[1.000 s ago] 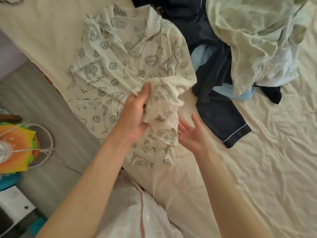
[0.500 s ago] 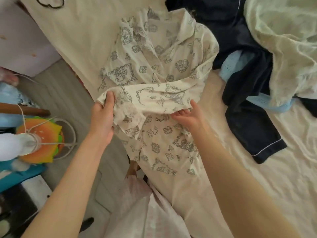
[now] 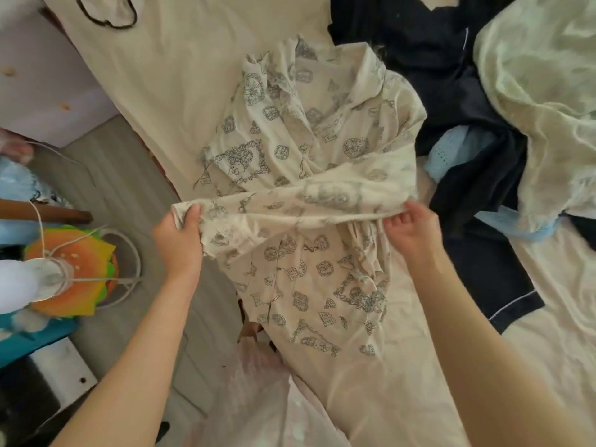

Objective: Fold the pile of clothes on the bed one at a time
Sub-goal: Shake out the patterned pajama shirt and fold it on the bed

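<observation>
A cream shirt with grey printed drawings lies on the bed near its left edge, collar toward the far side. One sleeve is stretched flat across the shirt's middle. My left hand grips the sleeve's cuff end at the left. My right hand pinches the sleeve near the shoulder at the right. The pile of other clothes sits to the right: a dark navy garment with white piping, a light blue piece and a pale green crumpled one.
The cream bed sheet covers the bed; its left edge runs diagonally beside the grey floor. On the floor at the left stand an orange, yellow and green cushion-like object, a white cord and a teal item.
My hands have moved apart and pulled the bunched sleeve out straight across the shirt. The view has shifted, so the shirt and pile appear further right.
</observation>
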Demonstrator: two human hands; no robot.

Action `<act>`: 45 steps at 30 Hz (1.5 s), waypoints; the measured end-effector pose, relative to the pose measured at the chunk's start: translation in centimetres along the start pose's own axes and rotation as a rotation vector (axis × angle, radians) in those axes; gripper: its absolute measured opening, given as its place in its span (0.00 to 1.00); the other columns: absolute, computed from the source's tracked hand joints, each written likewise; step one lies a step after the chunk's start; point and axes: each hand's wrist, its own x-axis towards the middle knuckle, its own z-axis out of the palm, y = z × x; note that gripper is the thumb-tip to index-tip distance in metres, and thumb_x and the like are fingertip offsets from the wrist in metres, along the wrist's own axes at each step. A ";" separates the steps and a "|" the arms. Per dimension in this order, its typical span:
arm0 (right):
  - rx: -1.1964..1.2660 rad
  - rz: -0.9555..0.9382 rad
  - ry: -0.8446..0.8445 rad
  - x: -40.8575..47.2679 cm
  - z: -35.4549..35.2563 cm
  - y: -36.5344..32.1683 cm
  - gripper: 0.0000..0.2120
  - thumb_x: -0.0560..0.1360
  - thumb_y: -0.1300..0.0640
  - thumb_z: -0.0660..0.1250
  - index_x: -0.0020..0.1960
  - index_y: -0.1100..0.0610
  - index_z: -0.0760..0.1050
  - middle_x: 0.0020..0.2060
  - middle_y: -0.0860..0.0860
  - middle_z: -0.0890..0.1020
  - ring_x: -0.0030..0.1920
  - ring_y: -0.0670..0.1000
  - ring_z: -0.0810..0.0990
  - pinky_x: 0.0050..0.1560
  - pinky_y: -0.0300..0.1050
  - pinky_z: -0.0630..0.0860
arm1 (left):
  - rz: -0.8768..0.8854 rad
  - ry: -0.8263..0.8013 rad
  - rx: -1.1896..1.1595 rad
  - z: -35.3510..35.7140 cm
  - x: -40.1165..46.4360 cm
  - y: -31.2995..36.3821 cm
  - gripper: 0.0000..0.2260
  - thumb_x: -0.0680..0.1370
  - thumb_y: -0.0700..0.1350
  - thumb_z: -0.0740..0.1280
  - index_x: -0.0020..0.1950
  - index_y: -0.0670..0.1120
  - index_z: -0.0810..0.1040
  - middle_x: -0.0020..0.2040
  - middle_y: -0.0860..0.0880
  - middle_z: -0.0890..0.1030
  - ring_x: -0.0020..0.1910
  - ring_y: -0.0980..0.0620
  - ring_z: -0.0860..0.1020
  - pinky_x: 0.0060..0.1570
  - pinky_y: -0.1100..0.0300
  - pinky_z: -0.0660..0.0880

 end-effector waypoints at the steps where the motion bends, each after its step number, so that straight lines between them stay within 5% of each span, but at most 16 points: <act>1: -0.095 0.043 0.009 0.1 -0.5 0.9 0.10 0.77 0.67 0.60 0.57 0.63 0.73 0.50 0.56 0.80 0.51 0.54 0.80 0.54 0.49 0.77 | -0.014 -0.061 0.221 0.0 0.4 -0.8 0.11 0.79 0.45 0.64 0.49 0.37 0.77 0.39 0.48 0.78 0.39 0.50 0.76 0.36 0.59 0.69; 4: -0.342 0.114 0.007 1.2 -1.4 2.0 0.10 0.78 0.62 0.62 0.58 0.61 0.72 0.48 0.54 0.81 0.48 0.52 0.80 0.46 0.46 0.76 | 0.116 -0.241 0.774 0.6 0.6 -0.9 0.11 0.80 0.45 0.60 0.54 0.38 0.75 0.39 0.44 0.76 0.41 0.41 0.73 0.33 0.54 0.62; 8: -0.408 0.107 0.012 2.8 -0.8 1.5 0.19 0.80 0.49 0.58 0.66 0.59 0.70 0.52 0.52 0.80 0.50 0.50 0.78 0.45 0.45 0.75 | 0.351 -0.373 0.952 4.9 1.6 2.2 0.18 0.80 0.44 0.59 0.69 0.43 0.67 0.62 0.40 0.74 0.60 0.39 0.72 0.52 0.46 0.70; 13: -0.052 0.127 0.019 4.6 0.4 -0.5 0.22 0.82 0.50 0.56 0.72 0.60 0.65 0.68 0.55 0.72 0.68 0.55 0.71 0.64 0.53 0.71 | 0.637 -0.632 0.837 14.6 1.3 6.8 0.14 0.81 0.45 0.56 0.65 0.44 0.72 0.63 0.47 0.74 0.61 0.49 0.72 0.61 0.51 0.68; 16: -0.047 0.139 -0.017 5.1 1.4 -0.9 0.19 0.81 0.52 0.57 0.68 0.60 0.71 0.60 0.58 0.80 0.62 0.56 0.77 0.58 0.52 0.77 | 0.713 -0.818 0.629 21.3 0.5 10.2 0.15 0.82 0.44 0.55 0.67 0.43 0.71 0.64 0.46 0.74 0.62 0.49 0.72 0.61 0.54 0.69; 19: -0.053 0.206 -0.049 5.3 1.9 -0.9 0.15 0.80 0.49 0.59 0.54 0.60 0.76 0.43 0.58 0.84 0.55 0.57 0.79 0.47 0.58 0.76 | 0.628 -0.941 0.466 26.6 -0.2 12.9 0.14 0.81 0.45 0.58 0.65 0.44 0.72 0.60 0.47 0.77 0.59 0.49 0.74 0.56 0.58 0.70; 21: -0.053 0.232 -0.076 5.5 2.0 -1.1 0.12 0.80 0.52 0.60 0.52 0.60 0.77 0.42 0.57 0.84 0.53 0.57 0.79 0.54 0.58 0.73 | 0.577 -0.968 0.477 29.1 -0.4 13.7 0.12 0.79 0.49 0.62 0.59 0.46 0.75 0.49 0.51 0.77 0.52 0.50 0.75 0.51 0.57 0.70; 24: -0.018 0.162 -0.041 6.4 1.2 -1.4 0.08 0.79 0.56 0.62 0.48 0.59 0.78 0.41 0.55 0.84 0.51 0.57 0.80 0.59 0.56 0.74 | 0.539 -0.953 0.474 31.1 -0.4 14.2 0.12 0.77 0.49 0.66 0.36 0.46 0.71 0.31 0.53 0.68 0.33 0.56 0.68 0.37 0.59 0.65; 26: 0.052 0.074 -0.004 6.6 0.3 -2.0 0.06 0.78 0.60 0.62 0.50 0.60 0.77 0.44 0.54 0.83 0.47 0.53 0.81 0.51 0.47 0.77 | 0.522 -0.917 0.403 31.4 0.1 14.6 0.20 0.77 0.45 0.66 0.28 0.47 0.61 0.27 0.53 0.62 0.26 0.59 0.61 0.29 0.66 0.61; 28: 0.197 0.023 0.006 6.9 -0.9 -2.7 0.06 0.77 0.63 0.61 0.50 0.61 0.76 0.44 0.53 0.81 0.42 0.50 0.79 0.49 0.42 0.76 | 0.478 -0.862 0.361 31.2 0.9 15.4 0.20 0.78 0.45 0.65 0.28 0.48 0.64 0.26 0.54 0.63 0.23 0.61 0.61 0.26 0.70 0.61; 30: 0.335 0.018 0.002 7.0 -1.8 -3.1 0.06 0.76 0.63 0.61 0.49 0.62 0.76 0.44 0.54 0.80 0.46 0.51 0.79 0.55 0.43 0.74 | 0.420 -0.841 0.343 31.0 1.6 16.1 0.13 0.79 0.46 0.64 0.34 0.47 0.74 0.27 0.55 0.68 0.24 0.63 0.65 0.28 0.72 0.63; 33: 0.411 0.029 -0.018 6.9 -1.8 -3.1 0.08 0.76 0.63 0.61 0.52 0.64 0.76 0.48 0.56 0.81 0.53 0.54 0.79 0.60 0.46 0.73 | 0.194 -0.950 0.249 31.0 1.9 16.7 0.06 0.78 0.41 0.62 0.48 0.43 0.79 0.40 0.51 0.78 0.41 0.56 0.76 0.45 0.63 0.72; 36: 0.357 0.038 -0.042 6.7 -1.2 -3.0 0.09 0.78 0.59 0.61 0.53 0.63 0.76 0.52 0.56 0.81 0.54 0.54 0.79 0.62 0.50 0.72 | 0.027 -1.018 0.158 31.4 1.7 17.5 0.03 0.73 0.41 0.62 0.45 0.44 0.75 0.41 0.45 0.76 0.42 0.48 0.74 0.40 0.60 0.71; 41: 0.243 0.055 -0.073 7.0 -0.8 -3.2 0.13 0.81 0.55 0.57 0.59 0.62 0.74 0.51 0.55 0.81 0.57 0.53 0.78 0.57 0.47 0.73 | 0.290 -1.056 0.214 33.0 1.0 18.7 0.04 0.78 0.42 0.64 0.45 0.43 0.76 0.40 0.46 0.76 0.41 0.51 0.76 0.43 0.62 0.73; 43: 0.315 0.063 -0.059 7.3 -1.2 -3.4 0.12 0.81 0.56 0.57 0.53 0.62 0.75 0.49 0.55 0.81 0.61 0.53 0.75 0.62 0.47 0.70 | 0.365 -1.039 0.184 33.5 1.1 18.8 0.09 0.78 0.38 0.63 0.58 0.39 0.76 0.53 0.44 0.79 0.52 0.50 0.77 0.55 0.61 0.74; 45: 0.340 0.067 -0.047 7.6 -1.6 -3.5 0.11 0.81 0.58 0.57 0.51 0.62 0.76 0.48 0.55 0.81 0.62 0.53 0.75 0.67 0.49 0.68 | 0.366 -1.020 0.175 33.2 1.6 18.5 0.21 0.78 0.37 0.62 0.72 0.43 0.66 0.64 0.47 0.74 0.61 0.53 0.73 0.59 0.63 0.72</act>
